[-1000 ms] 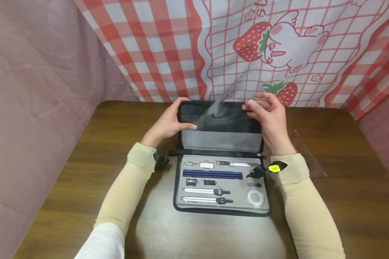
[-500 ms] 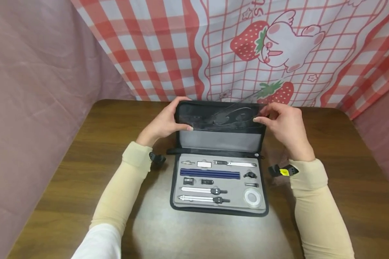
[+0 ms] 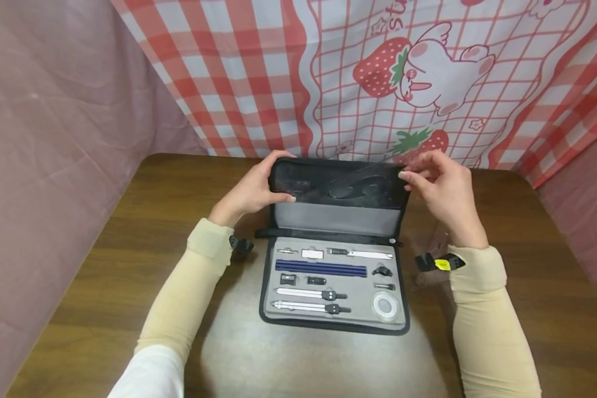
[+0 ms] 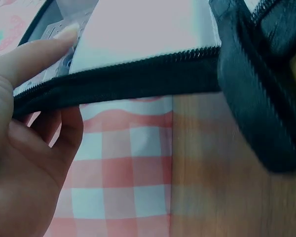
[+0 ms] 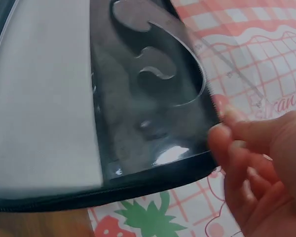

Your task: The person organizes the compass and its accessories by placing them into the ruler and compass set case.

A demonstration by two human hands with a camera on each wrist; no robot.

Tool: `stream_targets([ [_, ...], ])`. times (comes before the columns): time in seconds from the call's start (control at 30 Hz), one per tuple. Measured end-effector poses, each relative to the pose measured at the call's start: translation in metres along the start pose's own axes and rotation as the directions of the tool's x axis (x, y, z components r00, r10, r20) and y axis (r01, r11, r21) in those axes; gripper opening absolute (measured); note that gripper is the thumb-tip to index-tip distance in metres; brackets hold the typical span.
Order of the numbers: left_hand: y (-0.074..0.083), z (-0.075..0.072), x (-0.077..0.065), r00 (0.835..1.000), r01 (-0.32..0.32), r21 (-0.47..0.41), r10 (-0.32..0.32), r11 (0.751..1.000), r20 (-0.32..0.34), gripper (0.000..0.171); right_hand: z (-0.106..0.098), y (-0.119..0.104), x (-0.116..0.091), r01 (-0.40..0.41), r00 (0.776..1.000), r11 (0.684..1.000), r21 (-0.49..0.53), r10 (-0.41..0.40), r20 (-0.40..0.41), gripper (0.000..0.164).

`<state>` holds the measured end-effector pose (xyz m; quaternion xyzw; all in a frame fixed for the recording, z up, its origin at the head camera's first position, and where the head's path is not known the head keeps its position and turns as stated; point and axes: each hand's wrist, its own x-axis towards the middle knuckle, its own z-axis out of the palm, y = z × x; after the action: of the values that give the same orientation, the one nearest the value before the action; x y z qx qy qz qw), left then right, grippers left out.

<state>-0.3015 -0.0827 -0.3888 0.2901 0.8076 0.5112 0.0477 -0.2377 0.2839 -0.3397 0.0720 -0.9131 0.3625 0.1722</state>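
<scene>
A black zippered compass set case lies unfolded on the table, its lid raised toward the back. My left hand grips the lid's left edge, thumb on the inner face and fingers behind, as the left wrist view confirms. At the lid's upper right corner, my right hand pinches a see-through plastic set square with curved cutouts. Part of it sticks out past the lid edge; the curved outlines show against the dark lid pocket. The exact fingertip contact is blurred.
The case tray holds blue pencils, two compasses, a sharpener, an eraser, a cutter-like tool and a white ring-shaped item. Another clear plastic piece lies partly beneath my right forearm. A checked cloth hangs behind.
My right hand has moved right from over the lid to its corner, and the clear set square has swung lower against the lid. My left hand keeps its grip.
</scene>
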Motion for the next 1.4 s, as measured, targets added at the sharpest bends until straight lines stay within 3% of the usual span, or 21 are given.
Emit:
stream_targets([
  [0.27, 0.002, -0.001, -0.001, 0.999, 0.034, -0.023, -0.034, 0.999, 0.005, 0.068, -0.007, -0.001, -0.002, -0.036, 0.993, 0.999, -0.015, 0.038, 0.111, 0.021],
  [0.6, 0.002, 0.0, -0.001, 0.999, 0.037, -0.016, -0.037, 0.999, -0.005, 0.066, -0.005, 0.002, 0.0, 0.004, 0.994, 0.994, -0.111, 0.009, 0.112, 0.02],
  [0.83, 0.005, 0.0, -0.002, 1.0, 0.029, 0.007, -0.029, 1.0, -0.001, 0.065, -0.007, -0.002, 0.0, 0.036, 0.999, 0.98, -0.198, -0.032, 0.021, 0.028],
  [1.03, 0.01, 0.002, -0.001, 0.999, 0.019, -0.002, -0.019, 1.0, 0.026, 0.064, -0.008, -0.009, -0.002, 0.047, 0.987, 0.999, -0.01, -0.048, -0.154, 0.038],
  [1.13, 0.011, 0.003, -0.001, 1.0, 0.014, 0.023, -0.014, 1.0, 0.023, 0.063, -0.008, -0.009, -0.002, 0.068, 0.981, 0.998, 0.019, -0.063, -0.186, 0.039],
  [1.23, 0.012, 0.003, -0.001, 1.0, 0.013, 0.049, -0.014, 0.999, 0.019, 0.063, -0.01, -0.006, -0.001, 0.112, 0.98, 0.992, -0.049, -0.119, -0.16, 0.034],
  [1.4, 0.01, 0.002, -0.001, 1.0, 0.008, 0.059, -0.009, 0.998, 0.02, 0.062, -0.013, -0.001, -0.001, 0.251, 0.962, 0.957, -0.147, -0.263, -0.069, 0.024],
])
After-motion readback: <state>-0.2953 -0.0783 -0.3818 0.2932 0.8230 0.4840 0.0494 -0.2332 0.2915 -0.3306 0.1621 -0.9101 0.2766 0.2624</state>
